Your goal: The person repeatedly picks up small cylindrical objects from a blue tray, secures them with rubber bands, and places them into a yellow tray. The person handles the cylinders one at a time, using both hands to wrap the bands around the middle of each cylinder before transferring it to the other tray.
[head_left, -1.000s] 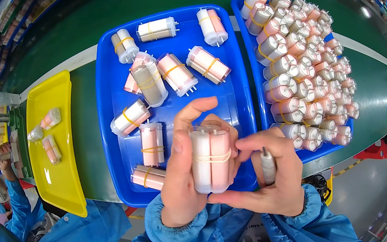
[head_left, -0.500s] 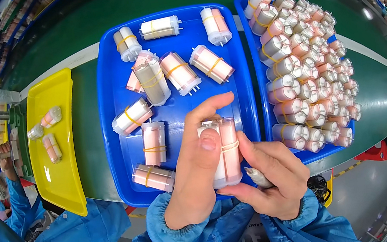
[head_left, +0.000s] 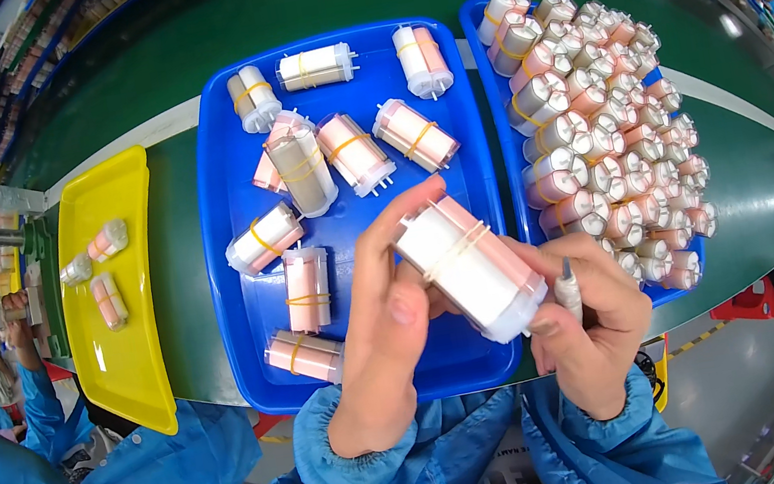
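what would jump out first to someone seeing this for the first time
Dead centre, the left hand and right hand grip a banded bundle of white and pink cylinders, tilted over the middle blue tray, where similar bundles lie scattered. To the right, a second blue tray is heaped with single cylinders, and at the left a yellow tray holds only a few pieces.

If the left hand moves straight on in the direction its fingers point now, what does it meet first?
Probably nothing new: the left hand already presses the banded bundle; beyond lies the right blue tray, though depth is unclear.

head-worn fisheye, looking down, close
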A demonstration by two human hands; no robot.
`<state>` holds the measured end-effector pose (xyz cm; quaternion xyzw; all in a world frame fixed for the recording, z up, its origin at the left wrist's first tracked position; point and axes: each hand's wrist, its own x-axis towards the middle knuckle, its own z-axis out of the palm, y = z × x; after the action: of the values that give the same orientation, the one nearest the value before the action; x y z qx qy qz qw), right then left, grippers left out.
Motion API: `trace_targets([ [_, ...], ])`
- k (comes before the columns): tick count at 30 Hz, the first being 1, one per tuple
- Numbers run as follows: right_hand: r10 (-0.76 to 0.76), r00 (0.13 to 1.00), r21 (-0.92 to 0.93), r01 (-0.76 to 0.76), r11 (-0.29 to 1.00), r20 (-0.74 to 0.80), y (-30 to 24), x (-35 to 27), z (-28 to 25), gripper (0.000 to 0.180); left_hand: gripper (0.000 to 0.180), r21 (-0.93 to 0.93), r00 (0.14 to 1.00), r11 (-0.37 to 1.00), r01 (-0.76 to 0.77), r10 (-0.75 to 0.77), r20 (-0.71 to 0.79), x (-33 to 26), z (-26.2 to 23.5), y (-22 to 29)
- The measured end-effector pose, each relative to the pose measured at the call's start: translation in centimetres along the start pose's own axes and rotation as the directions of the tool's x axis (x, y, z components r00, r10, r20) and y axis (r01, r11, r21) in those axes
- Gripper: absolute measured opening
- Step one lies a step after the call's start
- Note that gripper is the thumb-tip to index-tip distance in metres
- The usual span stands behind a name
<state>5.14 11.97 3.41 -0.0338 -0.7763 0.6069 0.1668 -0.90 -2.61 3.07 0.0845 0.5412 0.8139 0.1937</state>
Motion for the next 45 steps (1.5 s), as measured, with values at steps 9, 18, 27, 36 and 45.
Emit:
trace_targets([
  [9, -0.08, 0.989, -0.075, 0.09, 0.993, 0.127, 0.1, -0.1, -0.2, 0.04, 0.05, -0.076, 0.993, 0.99, -0.118, 0.118, -0.007, 0.0, -0.6, -0.5],
  [18, -0.222, 0.968, -0.189, 0.242, 0.952, 0.12, 0.1, 0.5, -0.5, 0.07, 0.05, 0.071, 0.985, 0.983, -0.171, 0.171, 0.008, -0.1, -0.9, -0.4],
  [27, -0.232, 0.934, -0.04, 0.252, 0.967, 0.271, -0.3, 0.7, -0.8, 0.093, 0.042, 0.271, 0.964, 0.93, -0.25, 0.214, 0.155, -0.1, -1.2, -0.6],
  [36, -0.331, 0.888, -0.051, 0.365, 0.93, 0.32, 0.5, 0.5, -0.8, 0.116, 0.042, 0.269, 0.96, 0.925, -0.267, 0.232, 0.155, -0.1, -1.3, -1.7],
  [45, -0.287, 0.937, 0.009, 0.292, 0.956, 0.201, 0.5, 0.3, -0.6, 0.088, 0.039, 0.281, 0.981, 0.943, -0.179, 0.149, 0.127, 0.0, -1.2, -0.8],
])
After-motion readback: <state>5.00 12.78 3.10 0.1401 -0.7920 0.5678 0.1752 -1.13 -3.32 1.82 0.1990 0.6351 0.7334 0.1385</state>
